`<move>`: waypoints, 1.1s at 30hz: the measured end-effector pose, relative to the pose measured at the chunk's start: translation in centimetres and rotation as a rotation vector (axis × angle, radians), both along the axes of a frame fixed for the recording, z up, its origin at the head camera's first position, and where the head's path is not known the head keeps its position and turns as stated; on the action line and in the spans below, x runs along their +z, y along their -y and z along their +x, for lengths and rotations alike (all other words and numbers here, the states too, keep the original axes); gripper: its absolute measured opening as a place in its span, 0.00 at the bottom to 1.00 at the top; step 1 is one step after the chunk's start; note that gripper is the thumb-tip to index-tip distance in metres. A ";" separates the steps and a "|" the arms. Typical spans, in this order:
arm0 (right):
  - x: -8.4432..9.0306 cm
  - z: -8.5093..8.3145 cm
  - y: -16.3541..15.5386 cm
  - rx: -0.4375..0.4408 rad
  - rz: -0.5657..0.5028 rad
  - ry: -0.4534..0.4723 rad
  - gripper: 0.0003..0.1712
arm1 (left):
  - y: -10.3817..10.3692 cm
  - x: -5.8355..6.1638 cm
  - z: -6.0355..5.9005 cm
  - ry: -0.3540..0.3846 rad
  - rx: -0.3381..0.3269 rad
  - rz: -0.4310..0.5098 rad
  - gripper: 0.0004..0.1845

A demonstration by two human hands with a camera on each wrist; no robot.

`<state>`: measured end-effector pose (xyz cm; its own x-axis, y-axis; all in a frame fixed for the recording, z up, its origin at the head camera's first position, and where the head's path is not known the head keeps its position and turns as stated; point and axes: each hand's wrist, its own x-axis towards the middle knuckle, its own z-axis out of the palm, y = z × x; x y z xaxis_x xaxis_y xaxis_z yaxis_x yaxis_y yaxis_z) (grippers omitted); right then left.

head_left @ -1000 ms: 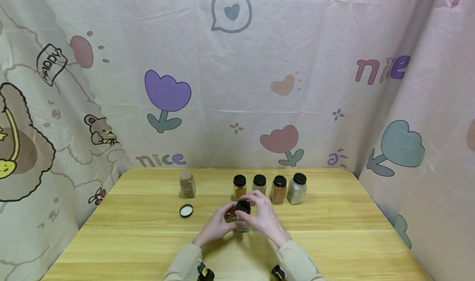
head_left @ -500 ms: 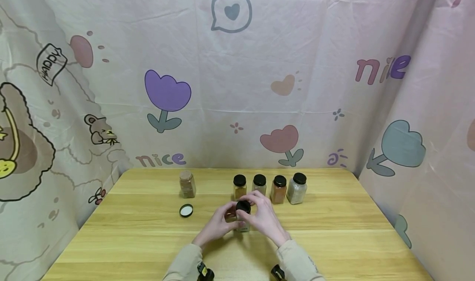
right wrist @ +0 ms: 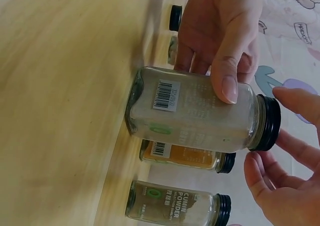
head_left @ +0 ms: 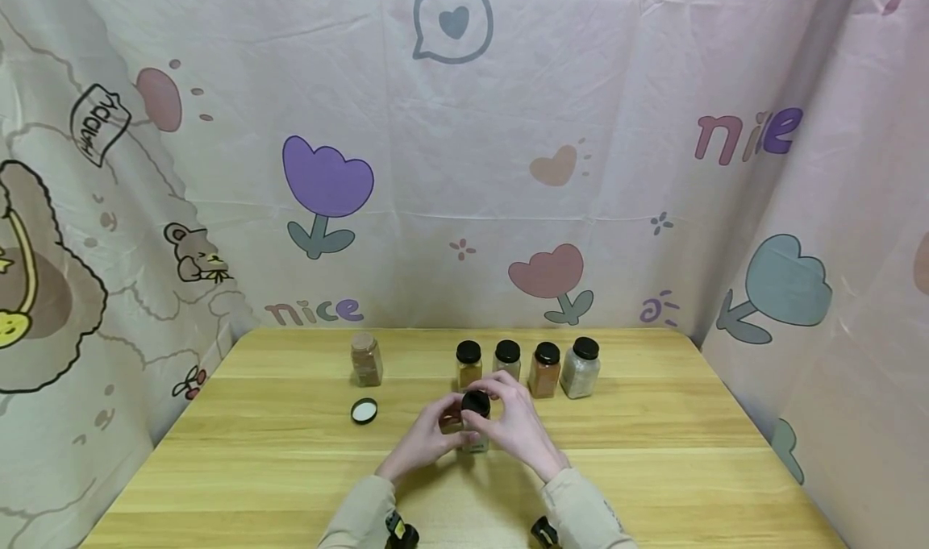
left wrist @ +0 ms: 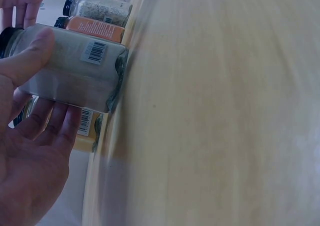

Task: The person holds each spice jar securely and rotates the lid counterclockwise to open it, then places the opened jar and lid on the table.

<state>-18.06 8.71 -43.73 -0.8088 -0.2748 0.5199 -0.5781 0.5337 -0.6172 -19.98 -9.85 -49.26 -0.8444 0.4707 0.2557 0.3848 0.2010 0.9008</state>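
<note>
Wooden table [head_left: 653, 452] bears a clear glass spice jar [right wrist: 200, 111]; left hand [head_left: 421, 444] grips its body, right hand's [head_left: 518, 428] curled fingers touch its black screw cap [head_left: 475, 402].

Backdrop: pink cartoon-print cloth [head_left: 464, 154] with tulips, hearts and "nice" lettering, hung behind and on both sides.
Tabletop: pale wood-grain tabletop [head_left: 653, 468].
Light: soft, even.

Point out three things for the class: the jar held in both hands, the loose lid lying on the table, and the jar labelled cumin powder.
held spice jar [right wrist: 192, 111], right wrist view, glass side by the barcode.
loose lid [head_left: 364, 410], head view, white inner face.
cumin powder jar [right wrist: 175, 206], right wrist view, labelled glass side.
</note>
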 end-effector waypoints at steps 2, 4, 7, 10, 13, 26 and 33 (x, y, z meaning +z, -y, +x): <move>0.0 0.0 0.0 -0.015 -0.005 0.003 0.18 | 0.0 0.0 0.0 0.005 0.000 0.001 0.24; 0.0 0.0 0.1 -0.030 -0.009 0.014 0.18 | 0.0 0.0 0.0 0.008 0.000 0.001 0.24; 0.0 0.1 0.1 -0.048 -0.006 0.026 0.18 | 0.0 -0.1 0.0 0.013 0.000 0.003 0.24; 0.0 0.1 0.1 -0.063 0.002 0.038 0.18 | 0.0 -0.1 0.0 0.015 0.001 0.001 0.24; 0.0 0.1 0.2 -0.064 0.001 0.041 0.18 | 0.0 -0.1 0.0 0.013 0.001 0.001 0.24; 0.0 0.1 0.2 -0.018 0.022 0.014 0.17 | 0.0 -0.1 -0.1 -0.020 0.010 -0.009 0.23; 0.0 0.2 0.2 -0.021 0.003 0.036 0.19 | 0.0 -0.1 0.0 -0.012 0.005 -0.004 0.24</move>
<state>-17.87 8.47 -43.72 -0.8322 -0.2593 0.4901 -0.5447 0.5470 -0.6357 -19.97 -9.87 -49.34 -0.8435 0.4676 0.2643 0.3949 0.2064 0.8952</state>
